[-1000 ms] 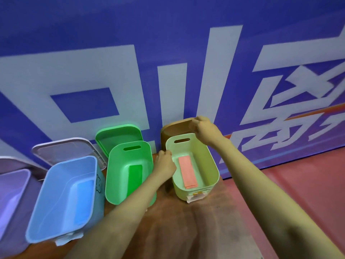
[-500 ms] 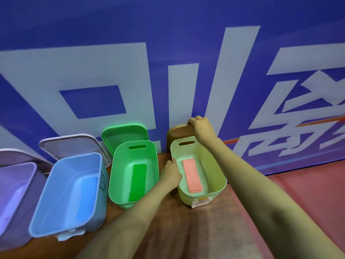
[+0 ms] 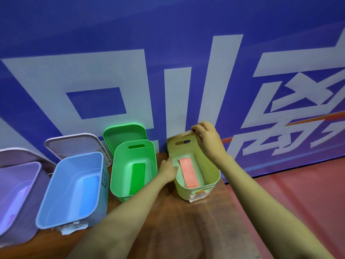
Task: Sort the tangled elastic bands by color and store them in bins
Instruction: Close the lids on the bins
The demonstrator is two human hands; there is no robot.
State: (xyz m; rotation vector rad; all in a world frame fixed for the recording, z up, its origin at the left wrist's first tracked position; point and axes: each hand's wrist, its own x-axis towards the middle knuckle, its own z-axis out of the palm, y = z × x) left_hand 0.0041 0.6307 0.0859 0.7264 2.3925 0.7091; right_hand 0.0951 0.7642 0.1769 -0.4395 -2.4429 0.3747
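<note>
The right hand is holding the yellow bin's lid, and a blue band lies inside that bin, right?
Not quite: the head view shows the band in the yellow bin is pink, not blue. The right hand does hold that bin's lid.

The purple bin (image 3: 18,184) is cut off by the left edge, its contents blurred. The lid (image 3: 177,137) behind the yellow bin (image 3: 211,165) is largely hidden by the right hand (image 3: 207,139). The bin's label (image 3: 197,196) cannot be read.
</note>
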